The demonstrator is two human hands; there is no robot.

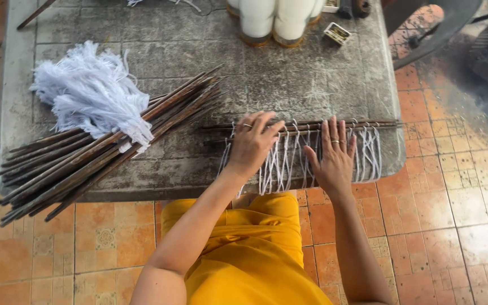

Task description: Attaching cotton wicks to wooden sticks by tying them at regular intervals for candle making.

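Both hands down on a row of white thread loops (pixel 289 155) hung from a thin dark stick (pixel 334 125) near the desk's (pixel 199 45) front edge. Left hand (pixel 252 144) palm-down, fingers spread loosely over the left part of the row, fingertips touching the stick; nothing gripped. Right hand (pixel 334 158) flat and wide, fingers fanned across the loops toward the right, also gripping nothing. Loops already strung along most of the stick, hanging over the desk edge; the far-right stretch bare for a short way. By the look of it, one stick nearly filled and being evened out. Much left, judging from the big pile of bare sticks (pixel 103 147) lying slantwise at left, with a bundle of cut white thread (pixel 88 90) resting on top. White thread spools (pixel 272 20) standing at the far edge, a small box (pixel 337 34) just beside them.
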